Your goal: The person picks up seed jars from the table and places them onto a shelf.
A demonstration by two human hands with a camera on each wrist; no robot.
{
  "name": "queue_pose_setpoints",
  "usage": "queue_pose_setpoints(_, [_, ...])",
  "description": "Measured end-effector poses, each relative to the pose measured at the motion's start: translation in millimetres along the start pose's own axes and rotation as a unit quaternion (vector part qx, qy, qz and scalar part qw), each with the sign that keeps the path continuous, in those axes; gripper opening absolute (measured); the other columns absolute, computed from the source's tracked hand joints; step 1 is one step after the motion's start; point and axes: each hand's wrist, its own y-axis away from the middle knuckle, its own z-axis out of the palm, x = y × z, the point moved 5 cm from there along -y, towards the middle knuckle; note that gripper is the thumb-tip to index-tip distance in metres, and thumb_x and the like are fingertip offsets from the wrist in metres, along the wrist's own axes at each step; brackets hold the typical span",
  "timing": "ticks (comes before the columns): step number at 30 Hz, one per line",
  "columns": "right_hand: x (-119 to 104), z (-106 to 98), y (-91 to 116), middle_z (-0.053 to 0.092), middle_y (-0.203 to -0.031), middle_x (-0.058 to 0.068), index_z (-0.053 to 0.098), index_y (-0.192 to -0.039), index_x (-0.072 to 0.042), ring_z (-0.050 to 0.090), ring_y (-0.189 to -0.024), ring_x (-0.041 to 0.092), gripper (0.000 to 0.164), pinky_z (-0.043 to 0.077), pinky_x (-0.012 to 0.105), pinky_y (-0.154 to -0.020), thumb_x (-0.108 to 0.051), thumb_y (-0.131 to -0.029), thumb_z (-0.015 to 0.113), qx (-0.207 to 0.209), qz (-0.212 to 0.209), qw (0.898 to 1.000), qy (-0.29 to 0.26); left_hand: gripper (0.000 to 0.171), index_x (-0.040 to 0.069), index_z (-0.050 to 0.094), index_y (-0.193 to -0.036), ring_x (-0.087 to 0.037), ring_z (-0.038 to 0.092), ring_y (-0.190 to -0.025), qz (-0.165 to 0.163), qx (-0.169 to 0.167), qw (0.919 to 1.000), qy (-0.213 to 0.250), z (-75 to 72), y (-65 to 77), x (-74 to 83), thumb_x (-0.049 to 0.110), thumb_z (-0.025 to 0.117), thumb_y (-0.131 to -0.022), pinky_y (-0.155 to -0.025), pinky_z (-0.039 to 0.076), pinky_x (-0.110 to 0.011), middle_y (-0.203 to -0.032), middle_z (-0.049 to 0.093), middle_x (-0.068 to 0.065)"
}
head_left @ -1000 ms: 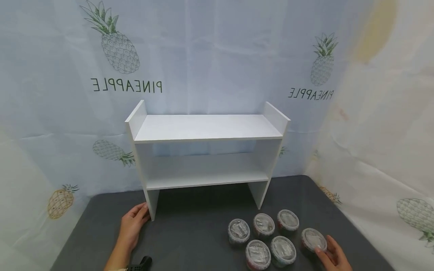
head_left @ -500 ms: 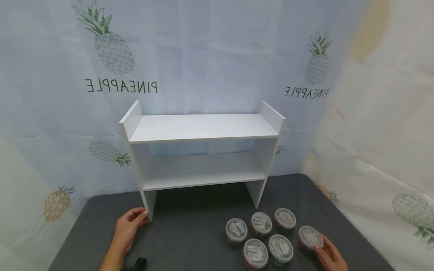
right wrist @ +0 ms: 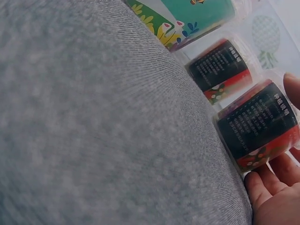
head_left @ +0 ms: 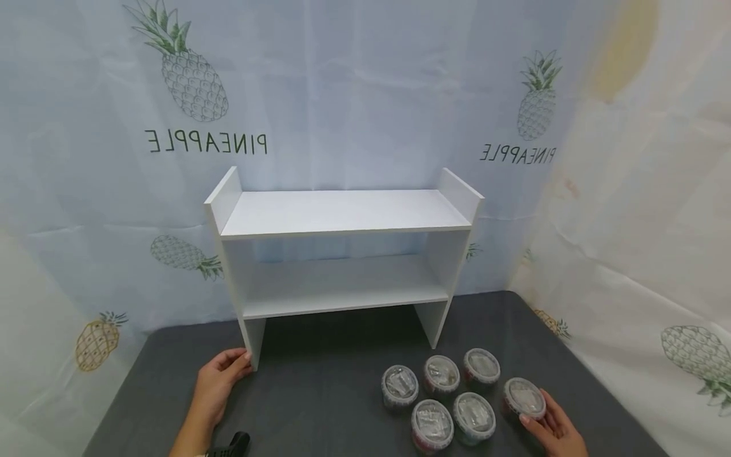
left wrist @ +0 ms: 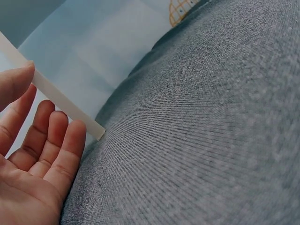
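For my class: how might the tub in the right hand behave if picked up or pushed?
The tub is probably stiff: no dent shows by the right hand. Its smooth surface may be slippery. Being round, it could roll if tipped over.

Soft light, dark shade beneath white shelf (head_left: 345, 212), faint glare on tub lids (head_left: 433, 423), tablecloth (right wrist: 93, 136) blurred in right-wrist view

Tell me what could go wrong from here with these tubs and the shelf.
The right hand grips the rightmost tub close to the other five tubs, so moving it sideways might knock them. The left hand touches a leg of the white shelf, so a push there could shift it.
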Motion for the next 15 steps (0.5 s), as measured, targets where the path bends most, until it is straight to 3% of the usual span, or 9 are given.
queue_pose_setpoints(10, [-4.3, 0.1, 2.7, 0.006, -0.163, 0.02, -0.001, -0.158, -0.009, 0.041, -0.08, -0.027, 0.108, 0.043, 0.002, -0.073, -0.025, -0.085, 0.078, -0.007, 0.012, 1.0, 0.021, 0.044, -0.002, 0.062, -0.115, -0.008, 0.068, -0.086, -0.003, -0.005, 0.9999, 0.008, -0.6, 3.3, 4.2, 0.031, 0.075, -0.089, -0.078, 0.059, -0.026, -0.094, 0.066, 0.008])
queue_pose_setpoints(11, [-4.6, 0.1, 3.3, 0.006, -0.162, 0.021, -0.001, -0.157, -0.008, 0.046, -0.09, -0.023, 0.109, 0.043, 0.002, -0.073, -0.026, -0.085, 0.078, -0.01, 0.009, 1.0, 0.022, 0.044, -0.002, 0.062, -0.115, -0.008, 0.068, -0.086, -0.004, -0.005, 1.0, 0.007, -0.7, 3.6, 4.5, 0.031, 0.075, -0.089, -0.078, 0.059, -0.026, -0.094, 0.066, 0.008])
queue_pose_setpoints(15, [-5.0, 0.6, 5.0, 0.007, -0.163, 0.022, 0.0, -0.158, -0.009, 0.047, -0.091, -0.023, 0.111, 0.043, 0.002, -0.073, -0.03, -0.083, 0.079, -0.011, 0.014, 0.999, 0.033, 0.045, -0.004, 0.061, -0.116, -0.009, 0.068, -0.086, -0.003, -0.002, 1.0, 0.004, -0.6, 4.0, 6.1, 0.031, 0.074, -0.089, -0.078, 0.059, -0.026, -0.094, 0.066, 0.007])
